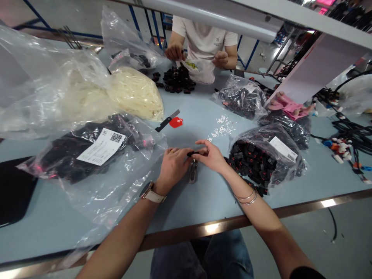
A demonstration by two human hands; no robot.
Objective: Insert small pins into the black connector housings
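Observation:
A small black plastic connector (191,154) sits between my two hands, above the front middle of the table. My left hand (176,164), with a watch at its wrist, closes its fingers on the connector's left side. From the right, my right hand (211,155) meets the same piece with bent thumb and fingers; the exact contact is partly hidden. Just below the hands lies a small metal tool that looks like a nail clipper (192,174). Tiny white pieces (223,128) are scattered beyond my right hand. An open clear bag of black connectors (252,159) lies beside my right forearm.
A black-handled blade (167,121) and a red piece (176,122) lie ahead. Bagged black parts (95,147) and bagged cream strips (136,93) cover the left side. Across the table, a person (205,40) handles a plastic bag near a connector pile (178,79).

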